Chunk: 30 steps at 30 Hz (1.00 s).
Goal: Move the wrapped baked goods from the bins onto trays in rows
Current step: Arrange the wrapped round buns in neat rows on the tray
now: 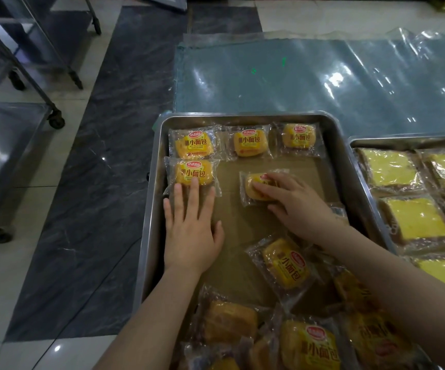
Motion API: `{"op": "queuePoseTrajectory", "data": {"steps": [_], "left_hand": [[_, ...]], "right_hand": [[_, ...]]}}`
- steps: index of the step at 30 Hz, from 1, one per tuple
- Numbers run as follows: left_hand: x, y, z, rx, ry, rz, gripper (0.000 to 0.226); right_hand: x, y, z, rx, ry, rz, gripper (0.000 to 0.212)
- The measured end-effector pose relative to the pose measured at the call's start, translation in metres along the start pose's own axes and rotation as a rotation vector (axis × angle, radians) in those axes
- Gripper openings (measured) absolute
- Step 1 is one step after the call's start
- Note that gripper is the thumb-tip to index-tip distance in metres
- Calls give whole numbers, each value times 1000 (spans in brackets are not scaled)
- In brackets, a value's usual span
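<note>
A single view, from a wide-angle camera worn on the head. It faces forward and steeply down from above the near end of the tray (152, 209), close enough that both forearms enter at the bottom edge. The left hand (192, 236) and the right hand (296, 209), which grips a bun (252, 196), sit mid-frame. At the margins are a cart (8, 156) on the left, a second tray (402, 141) on the right and a plastic sheet (296, 76) beyond.
</note>
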State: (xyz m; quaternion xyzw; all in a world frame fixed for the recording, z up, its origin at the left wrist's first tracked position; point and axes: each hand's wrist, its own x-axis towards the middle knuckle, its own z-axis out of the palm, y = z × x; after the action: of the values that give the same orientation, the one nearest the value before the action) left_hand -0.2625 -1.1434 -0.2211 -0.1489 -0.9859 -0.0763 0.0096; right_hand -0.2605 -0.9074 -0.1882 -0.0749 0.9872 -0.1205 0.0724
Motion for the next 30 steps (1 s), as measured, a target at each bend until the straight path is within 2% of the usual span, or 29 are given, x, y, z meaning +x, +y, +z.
{"op": "queuePoseTrajectory", "data": {"steps": [5,12,15,18,20,22,25,30], "left_hand": [[2,0,3,-14,-51,-42,68],[-2,2,-2,-27,61,-28,65],[-5,1,-3,-47,102,-24,66],[4,3,-6,-49,100,-27,70],[18,4,-9,-62,130,-44,72],[30,2,-11,-48,109,-22,71],[36,-5,-6,11,-6,18,70],[31,-8,5,44,-62,24,71]], "right_hand": [[29,-7,4,-72,83,13,54],[16,-16,-4,8,58,30,62],[-13,-23,-19,110,87,57,48],[-43,-30,-22,155,-42,140,30],[-56,-36,-19,138,-149,205,38],[-65,-39,-13,109,-215,233,62],[-75,-41,-7,85,-291,239,94],[-74,-42,-5,160,-151,89,90]]}}
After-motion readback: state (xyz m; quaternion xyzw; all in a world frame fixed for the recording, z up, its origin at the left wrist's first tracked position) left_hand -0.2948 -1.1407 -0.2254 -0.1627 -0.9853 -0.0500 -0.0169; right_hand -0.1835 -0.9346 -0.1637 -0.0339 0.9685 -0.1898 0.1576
